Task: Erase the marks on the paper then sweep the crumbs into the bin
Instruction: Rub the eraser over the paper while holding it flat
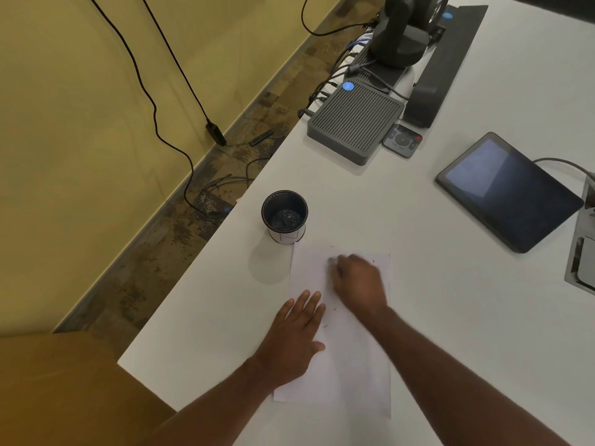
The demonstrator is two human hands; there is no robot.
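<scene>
A white sheet of paper lies on the white table near its left edge. My left hand rests flat on the paper's left side, fingers spread, holding it down. My right hand is curled over the paper's upper part and is motion-blurred; a small pale thing shows at its fingertips, likely an eraser, but I cannot make it out. A few dark eraser crumbs lie on the paper between the hands. A small round black bin stands just beyond the paper's top left corner.
A grey ribbed box with cables, a remote and a black camera unit sit at the far end. A dark tablet lies to the right. The table edge drops to the floor on the left.
</scene>
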